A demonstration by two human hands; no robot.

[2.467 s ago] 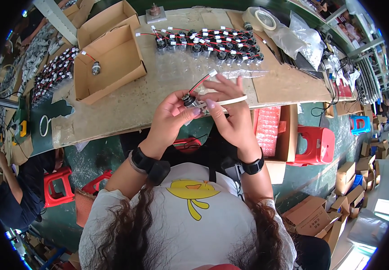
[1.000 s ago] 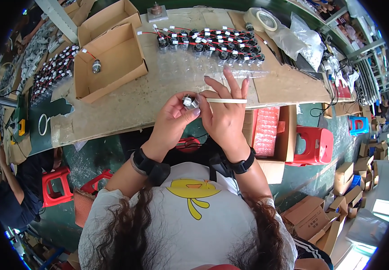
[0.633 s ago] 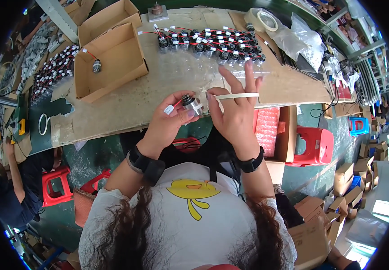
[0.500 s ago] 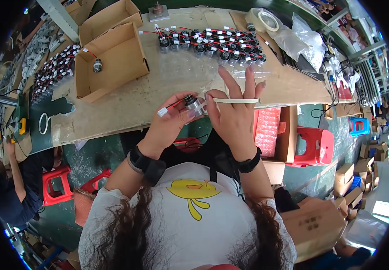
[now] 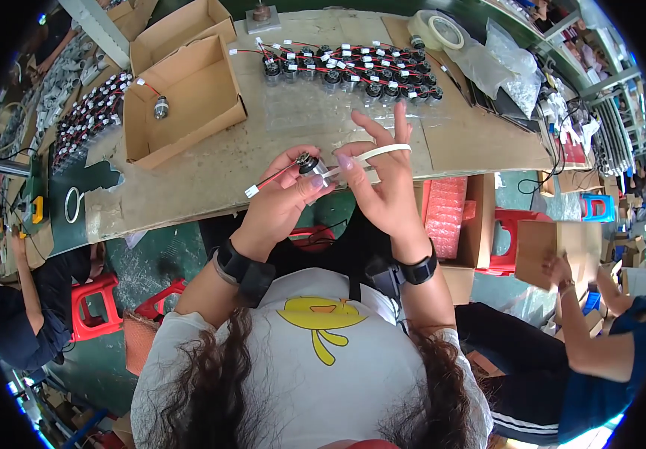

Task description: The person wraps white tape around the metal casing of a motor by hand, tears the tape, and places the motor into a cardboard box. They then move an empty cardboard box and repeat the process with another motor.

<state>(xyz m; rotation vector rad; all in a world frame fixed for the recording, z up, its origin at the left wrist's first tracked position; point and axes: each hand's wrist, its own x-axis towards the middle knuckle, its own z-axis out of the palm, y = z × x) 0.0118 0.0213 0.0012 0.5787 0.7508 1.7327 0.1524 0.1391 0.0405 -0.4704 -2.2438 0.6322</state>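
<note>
My left hand (image 5: 274, 206) is closed around a small cylindrical motor (image 5: 309, 166), metal-bodied with a black top, held tilted above the table's near edge. Its red and black wires end in a white plug (image 5: 251, 191) hanging out to the left. A narrow, pale roll of tape (image 5: 386, 150) is looped over fingers of my right hand (image 5: 386, 191). The right thumb and index finger pinch close to the motor's side, where a thin light strip (image 5: 332, 173) runs between the hands. My other right fingers are raised and spread.
Several similar motors (image 5: 353, 71) stand in rows at the back. A cardboard box (image 5: 188, 105) holds one motor; more motors (image 5: 95, 116) lie left of it. A large tape roll (image 5: 445, 34) is at the back right. At right, a person holds a carton (image 5: 555, 251).
The motor has shifted slightly left and tilted in my left hand. My right hand has turned, so the tape roll slants upward. A person with a carton has come into view at right.
</note>
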